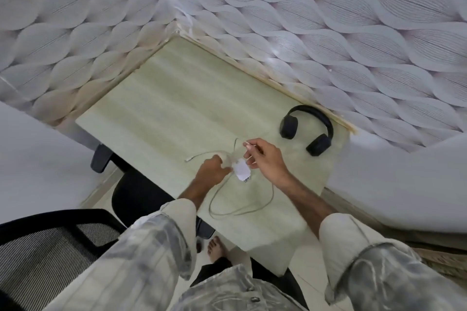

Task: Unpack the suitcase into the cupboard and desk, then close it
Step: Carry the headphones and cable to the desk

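Charger, small white plug block [242, 170], sits near desk [161, 88] front edge, prongs toward that edge. Left hand [212, 169] curled on thin white cable [242, 209]; right hand [265, 156] pinches it. Black over-ear headphones [307, 129] at right edge.

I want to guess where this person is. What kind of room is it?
Probably a bedroom or small home study. A pale wooden desk sits in a wallpapered corner, a black mesh office chair stands beside it, and black headphones and a white charger with its cable lie on top.
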